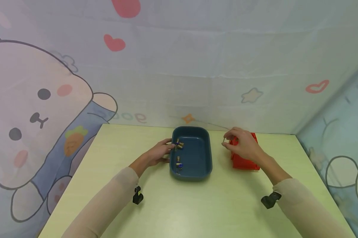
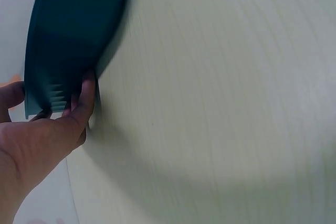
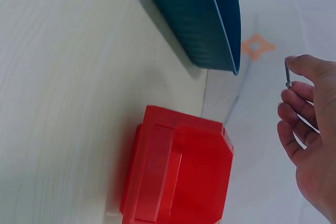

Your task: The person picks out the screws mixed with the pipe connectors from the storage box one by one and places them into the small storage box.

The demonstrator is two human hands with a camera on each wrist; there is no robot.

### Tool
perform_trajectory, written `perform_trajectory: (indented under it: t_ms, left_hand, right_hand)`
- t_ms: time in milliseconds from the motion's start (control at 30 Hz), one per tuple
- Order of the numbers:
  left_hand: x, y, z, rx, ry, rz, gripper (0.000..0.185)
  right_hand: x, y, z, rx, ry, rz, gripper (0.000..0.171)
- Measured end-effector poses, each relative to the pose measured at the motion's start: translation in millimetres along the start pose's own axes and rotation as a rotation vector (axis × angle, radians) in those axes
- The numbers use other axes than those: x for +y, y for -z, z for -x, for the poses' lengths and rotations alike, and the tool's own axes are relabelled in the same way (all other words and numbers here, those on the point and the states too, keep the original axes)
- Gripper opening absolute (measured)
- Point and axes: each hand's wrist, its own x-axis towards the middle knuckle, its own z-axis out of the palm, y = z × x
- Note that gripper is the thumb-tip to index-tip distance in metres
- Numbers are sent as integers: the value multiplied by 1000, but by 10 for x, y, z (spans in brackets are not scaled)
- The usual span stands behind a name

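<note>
A dark blue-green plastic bin [image 1: 196,158] stands on the table. My left hand [image 1: 159,152] grips its left side, with fingers at the rim and against the outer wall; the left wrist view shows the same hand [image 2: 50,129] at the ridged end of the bin [image 2: 73,30]. Inside, along the left wall, lie several small brass-coloured pieces [image 1: 179,165] with blue parts, too small to identify. My right hand [image 1: 242,143] pinches a thin metal screw [image 3: 287,73] between thumb and forefinger, its other fingers loosely bent. The hand is above a red plastic bin [image 3: 199,177].
The red bin [image 1: 245,162] stands right of the blue-green one, with a gap between them. Behind the pale wooden table [image 1: 193,211] hangs a printed cloth [image 1: 179,66], close to the table's back edge.
</note>
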Motion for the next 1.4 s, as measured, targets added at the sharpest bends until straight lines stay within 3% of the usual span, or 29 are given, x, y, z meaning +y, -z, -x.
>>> perform_trajectory:
  t_ms: [933, 1400]
  left_hand:
    - [-10, -11, -20, -13, -10, -16, 58]
    - [-18, -3, -33, -14, -9, -12, 59]
  right_hand:
    - [216, 168, 63, 23, -65, 36, 23]
    - [434, 137, 110, 30, -117, 45, 26]
